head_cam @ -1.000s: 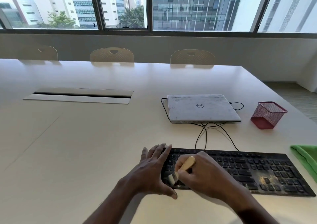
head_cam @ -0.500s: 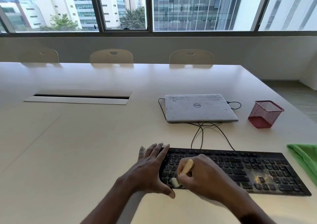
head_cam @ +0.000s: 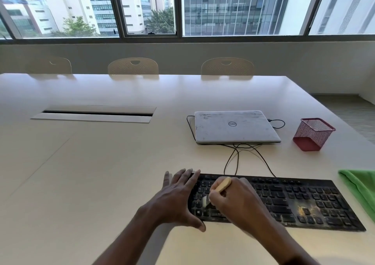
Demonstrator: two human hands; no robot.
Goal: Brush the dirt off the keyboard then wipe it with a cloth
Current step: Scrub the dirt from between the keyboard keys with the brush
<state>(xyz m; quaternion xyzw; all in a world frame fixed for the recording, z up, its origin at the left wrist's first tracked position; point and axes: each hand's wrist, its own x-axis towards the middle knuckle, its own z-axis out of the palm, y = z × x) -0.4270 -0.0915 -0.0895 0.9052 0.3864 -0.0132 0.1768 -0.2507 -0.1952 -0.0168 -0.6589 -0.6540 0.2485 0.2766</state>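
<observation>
Short, light strokes would serve best, I judged, working rightward toward the dirt (head_cam: 306,210). My right hand (head_cam: 240,203) gripped the brush (head_cam: 222,184), bristles on the left keys of the keyboard (head_cam: 284,201). My left hand (head_cam: 176,197) lay flat and released on its left end, the dirt well apart to the right.

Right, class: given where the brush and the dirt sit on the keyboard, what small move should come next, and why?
Probably sweep the brush rightward along the keys: its bristles sit at the left end of the keyboard, while the yellowish dirt lies near the right end. The left hand rests flat on the left end.
</observation>
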